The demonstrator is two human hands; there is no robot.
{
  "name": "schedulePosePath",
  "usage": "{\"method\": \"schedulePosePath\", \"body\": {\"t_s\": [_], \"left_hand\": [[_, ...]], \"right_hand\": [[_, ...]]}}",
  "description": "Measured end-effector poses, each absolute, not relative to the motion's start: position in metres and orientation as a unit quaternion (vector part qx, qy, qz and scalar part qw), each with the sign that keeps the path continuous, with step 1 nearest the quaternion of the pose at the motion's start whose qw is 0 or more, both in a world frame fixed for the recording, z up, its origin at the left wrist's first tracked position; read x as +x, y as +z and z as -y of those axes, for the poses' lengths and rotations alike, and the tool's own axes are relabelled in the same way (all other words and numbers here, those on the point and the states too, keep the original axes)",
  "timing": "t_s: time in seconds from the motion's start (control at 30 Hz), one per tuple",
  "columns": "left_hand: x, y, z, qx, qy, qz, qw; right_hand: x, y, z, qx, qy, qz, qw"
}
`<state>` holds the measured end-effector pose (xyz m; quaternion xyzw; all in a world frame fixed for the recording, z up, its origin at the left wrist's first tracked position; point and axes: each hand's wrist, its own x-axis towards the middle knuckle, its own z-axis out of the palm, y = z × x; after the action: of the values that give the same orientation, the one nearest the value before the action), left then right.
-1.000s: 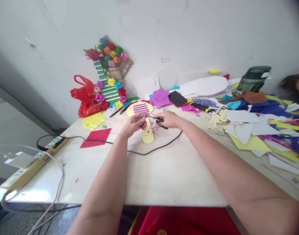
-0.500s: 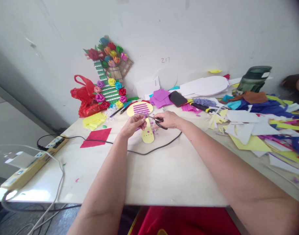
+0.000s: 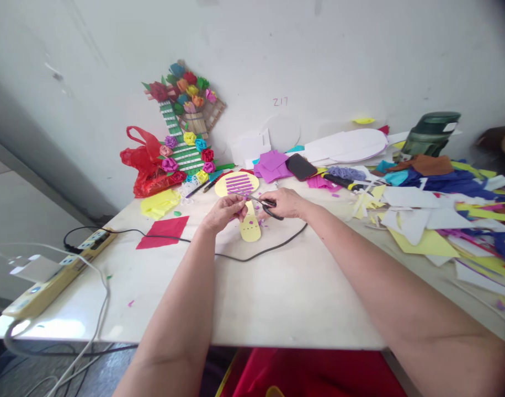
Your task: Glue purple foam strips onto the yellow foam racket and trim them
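My right hand [image 3: 288, 203] is closed around the black handles of a pair of scissors [image 3: 269, 209], whose blades point left toward my other hand. Pinched in the fingertips of my left hand [image 3: 226, 212] is a small piece of purple paper [image 3: 244, 198], close to the blades. Beneath and beyond both hands lies a yellow paper cutout [image 3: 251, 230] with a rounded top and a narrow lower part. Purple strips [image 3: 238, 181] cross its top, and small purple bits lie scattered around the lower part.
A black cable [image 3: 252, 259] runs across the table in front of my hands. Purple sheets [image 3: 272, 165] and a phone [image 3: 301, 166] lie behind. Paper scraps [image 3: 426, 212] cover the right side, near a dark green bottle [image 3: 430, 134]. A red paper square [image 3: 162, 232] and power strip [image 3: 56, 273] are left.
Both hands stay in nearly the same place, with the scissors still at the small purple piece. The whole view has shifted very slightly.
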<state>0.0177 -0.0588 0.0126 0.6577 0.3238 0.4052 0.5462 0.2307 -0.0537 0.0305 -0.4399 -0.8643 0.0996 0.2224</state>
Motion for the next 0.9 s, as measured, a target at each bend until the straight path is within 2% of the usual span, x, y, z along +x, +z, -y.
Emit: {"method": "schedulePosePath", "body": {"t_s": [0.57, 0.73, 0.9], "left_hand": [[0.015, 0.011, 0.058, 0.633, 0.423, -0.322, 0.562], [0.017, 0.008, 0.056, 0.638, 0.470, -0.337, 0.508], [0.019, 0.009, 0.054, 0.629, 0.525, -0.381, 0.429]], "right_hand": [[0.232, 0.026, 0.046, -0.407, 0.147, 0.858, 0.277], [0.235, 0.025, 0.042, -0.394, 0.169, 0.847, 0.314], [0.238, 0.031, 0.048, -0.416, 0.109, 0.849, 0.307]]}}
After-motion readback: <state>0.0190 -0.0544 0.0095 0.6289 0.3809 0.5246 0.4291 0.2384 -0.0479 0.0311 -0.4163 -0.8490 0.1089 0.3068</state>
